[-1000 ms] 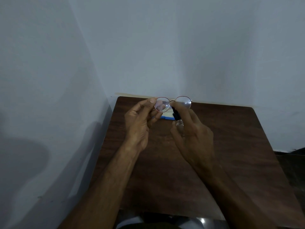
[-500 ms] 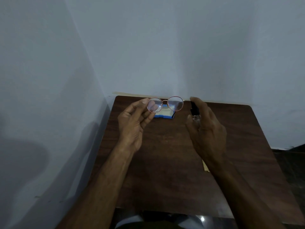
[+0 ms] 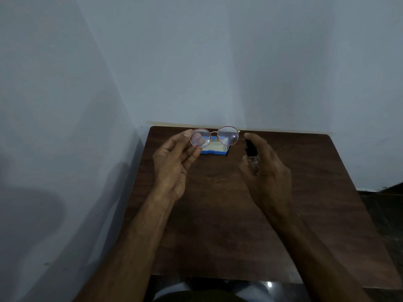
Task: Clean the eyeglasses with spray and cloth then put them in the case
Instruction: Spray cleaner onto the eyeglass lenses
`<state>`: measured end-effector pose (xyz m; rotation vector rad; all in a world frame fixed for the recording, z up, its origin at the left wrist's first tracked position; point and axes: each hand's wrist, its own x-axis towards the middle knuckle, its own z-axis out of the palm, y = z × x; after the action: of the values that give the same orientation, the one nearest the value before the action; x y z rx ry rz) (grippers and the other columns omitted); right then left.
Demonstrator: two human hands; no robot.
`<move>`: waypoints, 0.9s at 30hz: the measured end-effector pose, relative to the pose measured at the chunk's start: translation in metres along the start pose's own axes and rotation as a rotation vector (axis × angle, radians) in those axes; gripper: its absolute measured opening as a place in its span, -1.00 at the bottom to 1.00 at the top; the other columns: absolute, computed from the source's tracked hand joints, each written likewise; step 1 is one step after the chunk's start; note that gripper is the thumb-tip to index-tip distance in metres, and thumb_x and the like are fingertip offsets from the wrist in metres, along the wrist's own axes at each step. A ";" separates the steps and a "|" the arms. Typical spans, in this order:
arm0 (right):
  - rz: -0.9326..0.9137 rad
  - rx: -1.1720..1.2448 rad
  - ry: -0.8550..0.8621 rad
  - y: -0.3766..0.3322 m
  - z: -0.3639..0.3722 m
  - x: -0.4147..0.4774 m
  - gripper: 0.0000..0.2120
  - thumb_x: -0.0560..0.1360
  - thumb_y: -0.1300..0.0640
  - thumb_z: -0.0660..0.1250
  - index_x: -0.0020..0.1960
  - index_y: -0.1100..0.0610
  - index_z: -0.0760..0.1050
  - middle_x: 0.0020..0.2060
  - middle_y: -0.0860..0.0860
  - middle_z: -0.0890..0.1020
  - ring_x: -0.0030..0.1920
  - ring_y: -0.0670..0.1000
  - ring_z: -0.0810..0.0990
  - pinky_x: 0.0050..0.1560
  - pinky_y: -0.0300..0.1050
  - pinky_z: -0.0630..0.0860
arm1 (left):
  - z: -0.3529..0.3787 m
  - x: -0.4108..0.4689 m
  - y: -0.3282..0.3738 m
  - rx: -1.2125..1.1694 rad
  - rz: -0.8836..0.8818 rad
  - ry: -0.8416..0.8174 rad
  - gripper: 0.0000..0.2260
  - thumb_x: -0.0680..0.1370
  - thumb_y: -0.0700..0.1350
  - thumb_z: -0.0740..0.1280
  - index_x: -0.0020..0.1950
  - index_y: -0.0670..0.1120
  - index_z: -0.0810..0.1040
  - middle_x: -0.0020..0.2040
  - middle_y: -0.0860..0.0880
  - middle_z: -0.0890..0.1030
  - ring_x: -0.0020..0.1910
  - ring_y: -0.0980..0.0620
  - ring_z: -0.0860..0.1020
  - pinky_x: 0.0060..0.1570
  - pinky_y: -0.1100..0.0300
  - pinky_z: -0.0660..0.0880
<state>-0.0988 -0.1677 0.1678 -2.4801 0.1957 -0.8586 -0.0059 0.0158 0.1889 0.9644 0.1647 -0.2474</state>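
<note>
Two bare hands up over a dark wooden table (image 3: 218, 225), apart from each other, forearms reaching in from the near edge.

Left hand (image 3: 174, 164): grasping the round, thin-rimmed eyeglasses (image 3: 227, 136). Pinches them at the outer edge of one lens, thumb tip on the rim, fingers curled behind the glass and visible through it. Holds them upright and level, clear of the table, lenses face-on to the camera. Free lens stretched out toward the right hand, with a gap between.

Right hand (image 3: 268, 171): wrapped round a small spray bottle (image 3: 250, 149) with a black top over a clear body, kept roughly upright just beside the free lens and not touching it. Forefinger arched over the black top; pressing down or merely resting, cannot tell. Direction of the nozzle: too small to make out.

Just beyond the left hand's fingertips and lower down, flat on the table: a blue case (image 3: 214, 151), partly seen through the lenses, with a pale surface on top. Lining or folded cloth, cannot tell.

Past both hands, at the far edge of the table: a plain pale wall (image 3: 218, 62), meeting a second wall in a corner beyond the left hand.
</note>
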 end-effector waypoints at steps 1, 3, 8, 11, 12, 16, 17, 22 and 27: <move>0.009 0.008 0.007 0.000 0.000 0.001 -0.40 0.55 0.17 0.42 0.52 -0.04 0.30 0.16 0.07 0.63 -0.11 0.05 0.67 -0.25 0.14 0.69 | 0.000 0.001 0.000 -0.001 -0.003 0.001 -0.88 0.63 -0.21 0.40 0.13 -0.13 0.70 0.01 -0.10 0.78 -0.06 0.02 0.77 -0.13 0.23 0.70; 0.027 0.017 0.020 -0.001 0.001 0.003 -0.42 0.55 0.15 0.41 0.52 -0.02 0.31 0.17 0.05 0.63 -0.10 0.04 0.67 -0.23 0.12 0.68 | -0.002 0.002 0.001 -0.004 -0.009 0.004 -0.88 0.64 -0.21 0.40 0.13 -0.13 0.70 0.01 -0.10 0.78 -0.04 0.01 0.77 -0.13 0.23 0.70; 0.015 0.017 0.041 -0.006 0.007 0.005 -0.42 0.53 0.21 0.45 0.50 0.03 0.38 0.17 0.06 0.66 -0.13 0.06 0.67 -0.25 0.02 0.66 | -0.005 0.005 0.001 -0.012 -0.008 -0.003 -0.88 0.65 -0.21 0.38 0.14 -0.14 0.70 0.02 -0.11 0.77 -0.04 0.01 0.77 -0.12 0.22 0.70; -0.019 0.008 0.018 -0.011 0.013 0.006 -0.42 0.55 0.18 0.42 0.52 -0.01 0.35 0.19 0.06 0.64 -0.07 0.07 0.68 -0.26 0.03 0.66 | -0.007 0.007 0.000 -0.005 -0.014 -0.003 -0.86 0.64 -0.21 0.39 0.16 -0.15 0.69 0.04 -0.13 0.77 -0.02 0.00 0.77 -0.11 0.22 0.70; -0.031 0.002 0.010 -0.013 0.015 0.007 -0.43 0.56 0.17 0.42 0.52 -0.02 0.34 0.19 0.06 0.64 -0.07 0.06 0.68 -0.29 0.03 0.66 | -0.007 0.007 0.000 -0.001 -0.015 -0.003 -0.86 0.64 -0.21 0.39 0.17 -0.15 0.69 0.05 -0.13 0.77 -0.01 0.00 0.77 -0.11 0.22 0.70; 0.032 0.018 0.036 -0.016 0.024 0.015 -0.46 0.60 0.12 0.43 0.51 -0.03 0.33 0.22 0.05 0.64 -0.04 0.04 0.69 -0.30 0.02 0.67 | -0.007 0.009 -0.001 0.001 -0.017 -0.015 -0.82 0.55 -0.15 0.46 0.14 -0.13 0.70 0.06 -0.16 0.76 0.00 -0.01 0.77 -0.09 0.20 0.71; 0.034 0.020 0.026 -0.016 0.026 0.016 -0.46 0.60 0.11 0.43 0.51 -0.04 0.32 0.22 0.05 0.64 -0.01 0.04 0.69 -0.28 0.03 0.68 | -0.008 0.009 -0.001 0.003 -0.015 -0.017 -0.78 0.50 -0.12 0.49 0.13 -0.13 0.71 0.08 -0.19 0.76 0.00 -0.02 0.77 -0.08 0.20 0.71; -0.003 0.080 0.014 -0.016 0.031 0.018 -0.42 0.59 0.14 0.43 0.53 -0.01 0.28 0.23 0.09 0.64 0.00 -0.03 0.67 -0.24 -0.10 0.68 | -0.009 0.014 -0.007 0.017 -0.022 -0.004 -0.78 0.49 -0.12 0.50 0.11 -0.14 0.72 0.07 -0.22 0.76 -0.01 -0.02 0.77 -0.11 0.21 0.71; 0.157 0.212 0.007 -0.009 0.037 0.011 -0.32 0.60 0.11 0.43 0.62 0.08 0.19 0.29 0.09 0.63 0.01 -0.14 0.63 -0.18 -0.59 0.45 | -0.012 0.021 -0.012 0.006 -0.053 0.006 -0.84 0.55 -0.18 0.47 0.13 -0.14 0.71 0.11 -0.24 0.75 0.04 -0.05 0.77 -0.11 0.20 0.71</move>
<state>-0.0678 -0.1474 0.1531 -2.2327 0.2825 -0.7802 0.0106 0.0164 0.1677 0.9676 0.1948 -0.2939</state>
